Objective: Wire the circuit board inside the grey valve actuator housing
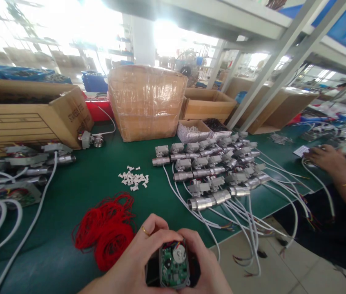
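Note:
Low in the view, close to my body, a small grey housing with a green circuit board (175, 265) is held between both hands. A round silvery part and coloured wires show inside its open top. My left hand (139, 261) grips it from the left, thumb at the top edge and a ring on one finger. My right hand (205, 265) closes round its right side, fingertips near the left thumb. Just left of my hands lie bundles of red cord (113, 241). Beyond them is a scatter of small white plastic pieces (134, 178).
Rows of metal valve assemblies (208, 169) with white cables stand on the green table (65, 179). More cabled units (22, 183) lie at left. Cardboard boxes (148, 104) line the back. At right, a co-worker's hands (327, 159) handle a cabled part.

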`<control>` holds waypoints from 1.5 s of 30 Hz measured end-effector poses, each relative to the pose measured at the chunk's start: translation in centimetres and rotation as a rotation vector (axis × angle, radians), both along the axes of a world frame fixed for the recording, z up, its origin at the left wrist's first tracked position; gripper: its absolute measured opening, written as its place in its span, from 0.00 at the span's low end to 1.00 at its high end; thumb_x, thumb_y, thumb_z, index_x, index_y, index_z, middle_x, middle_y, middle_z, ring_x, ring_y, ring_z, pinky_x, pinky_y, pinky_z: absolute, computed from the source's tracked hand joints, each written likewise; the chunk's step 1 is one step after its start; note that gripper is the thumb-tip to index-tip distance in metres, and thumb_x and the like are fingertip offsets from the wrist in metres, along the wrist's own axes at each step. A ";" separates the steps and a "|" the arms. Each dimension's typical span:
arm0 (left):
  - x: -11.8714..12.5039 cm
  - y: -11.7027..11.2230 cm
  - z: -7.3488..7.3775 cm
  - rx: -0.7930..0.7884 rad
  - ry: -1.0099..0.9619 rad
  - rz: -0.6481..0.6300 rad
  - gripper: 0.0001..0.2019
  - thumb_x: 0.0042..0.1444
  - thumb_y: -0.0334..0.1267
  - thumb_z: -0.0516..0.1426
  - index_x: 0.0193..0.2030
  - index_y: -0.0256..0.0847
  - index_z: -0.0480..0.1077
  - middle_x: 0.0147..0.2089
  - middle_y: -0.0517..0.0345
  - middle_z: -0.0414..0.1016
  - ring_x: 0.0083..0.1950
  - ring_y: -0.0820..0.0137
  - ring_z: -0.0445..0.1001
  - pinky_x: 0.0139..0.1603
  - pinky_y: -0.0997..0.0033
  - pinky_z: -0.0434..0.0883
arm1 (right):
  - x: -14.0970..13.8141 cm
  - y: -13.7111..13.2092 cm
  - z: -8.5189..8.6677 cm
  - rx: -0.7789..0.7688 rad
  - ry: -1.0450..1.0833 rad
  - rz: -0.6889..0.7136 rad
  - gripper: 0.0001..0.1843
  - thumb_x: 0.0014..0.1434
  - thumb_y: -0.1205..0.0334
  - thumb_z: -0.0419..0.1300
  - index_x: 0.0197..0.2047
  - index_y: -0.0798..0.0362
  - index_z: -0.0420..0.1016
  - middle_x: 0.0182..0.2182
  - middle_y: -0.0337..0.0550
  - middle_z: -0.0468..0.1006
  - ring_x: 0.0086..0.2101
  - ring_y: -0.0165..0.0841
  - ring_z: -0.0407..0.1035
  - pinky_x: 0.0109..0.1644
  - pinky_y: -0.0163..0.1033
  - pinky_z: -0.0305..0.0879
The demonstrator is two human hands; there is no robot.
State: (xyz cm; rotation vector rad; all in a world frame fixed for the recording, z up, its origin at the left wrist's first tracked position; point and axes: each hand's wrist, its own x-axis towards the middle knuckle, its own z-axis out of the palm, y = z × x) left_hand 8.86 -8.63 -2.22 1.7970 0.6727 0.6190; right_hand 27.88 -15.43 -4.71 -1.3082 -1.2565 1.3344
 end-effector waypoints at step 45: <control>2.1 -0.4 2.8 0.667 0.041 0.251 0.09 0.66 0.41 0.61 0.37 0.41 0.67 0.36 0.58 0.67 0.40 0.63 0.64 0.43 0.63 0.65 | -1.3 0.2 0.8 0.337 -0.366 -0.036 0.26 0.47 0.65 0.58 0.51 0.49 0.69 0.41 0.41 0.80 0.39 0.34 0.78 0.44 0.31 0.74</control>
